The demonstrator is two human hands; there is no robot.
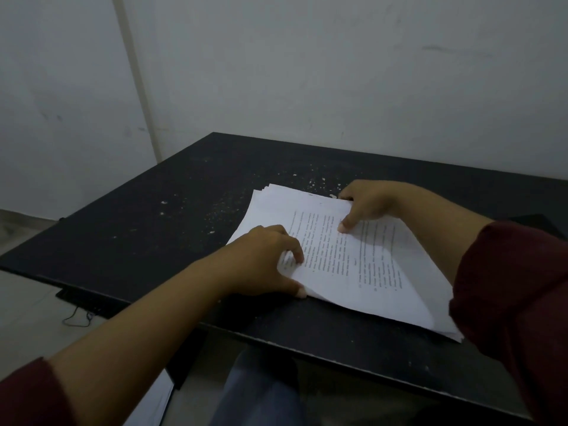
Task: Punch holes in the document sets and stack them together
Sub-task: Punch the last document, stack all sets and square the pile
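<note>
Document stack [353, 262] on dark bench [153, 216]; left hand [261, 265] and right hand [365, 207] grip pinching its edges; square sheets evenly before punching.

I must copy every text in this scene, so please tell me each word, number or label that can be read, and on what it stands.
Top sheet of the paper stack: several blocks of printed lines, all too small and blurred to read; no word or number can be quoted.
Black table: only pale specks, no text.
Wall: no sign or label.
</note>
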